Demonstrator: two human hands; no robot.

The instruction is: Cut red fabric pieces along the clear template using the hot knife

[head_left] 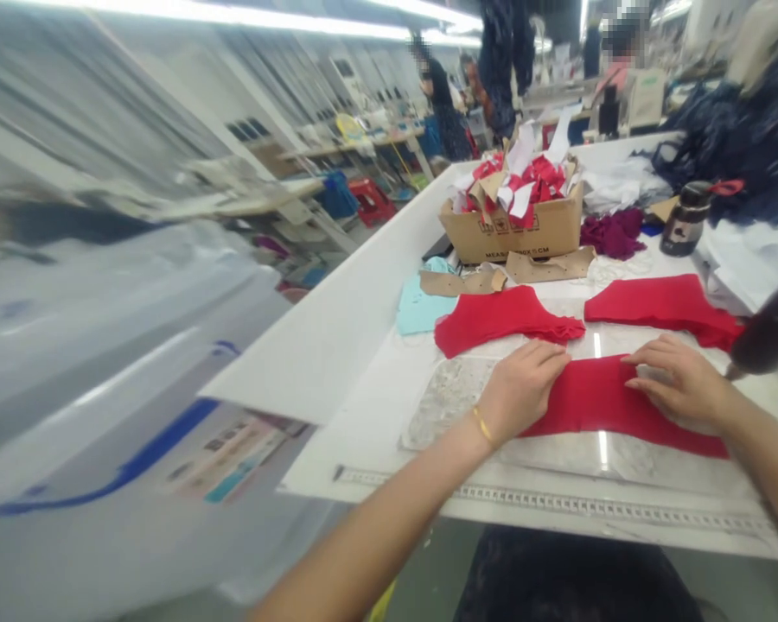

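Red knit cloth lies flat at lower right of the frame, on a clear patterned sheet over a white bench. Both hands press on it with flat, open fingers; neither grip closes on anything. Left hand, with a gold bangle at the wrist, covers the cloth's left end. Right hand rests on its upper right edge.

Judging by its drape, the cloth looks thin, soft, light and stretchy, likely to wrinkle or slide on the smooth sheet; it would be best taken by pinching an edge or corner.

Just above lie 2 more red pieces, curved like cut garment panels. Farther up, a cardboard box holds red and white scraps, with tan card patterns before it. A dark bottle stands at upper right. A ruled strip runs along the bench's near edge.
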